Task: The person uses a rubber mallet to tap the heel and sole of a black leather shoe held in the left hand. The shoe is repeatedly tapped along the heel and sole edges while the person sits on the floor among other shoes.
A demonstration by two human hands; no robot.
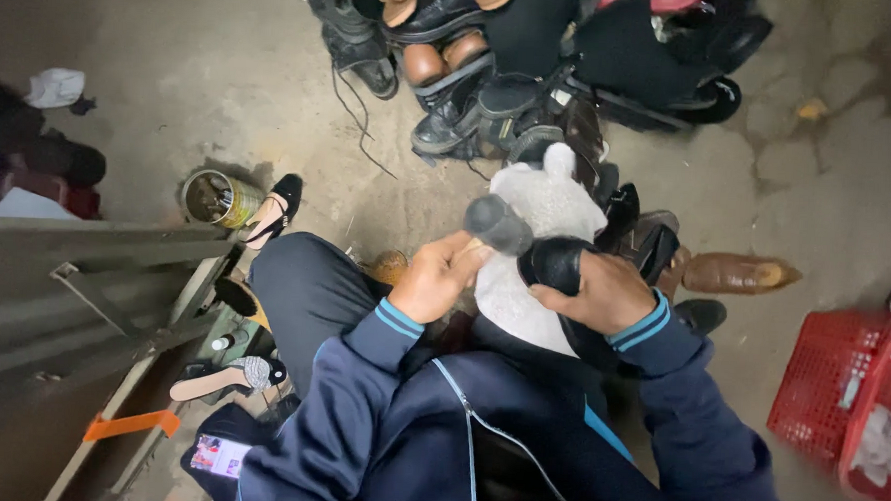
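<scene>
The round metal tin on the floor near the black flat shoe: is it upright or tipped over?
Tipped: the round metal tin lies on its side, open mouth facing the camera.

Lighting: dim, flat, no hard glare. Corners darken around me; wide-lens bending at edges. Soft shadow beside the tin can (pixel 217 198). Brush head (pixel 499 224) in my left hand (pixel 436 278) motion-blurred. Centre reasonably sharp.

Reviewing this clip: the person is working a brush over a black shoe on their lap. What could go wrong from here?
The left hand holds the brush only by its handle end, so it might slip. The black shoe rests on a white cloth under the right hand; polish could smear past the cloth onto the dark trousers. The open tin beside the knee could get knocked.
</scene>
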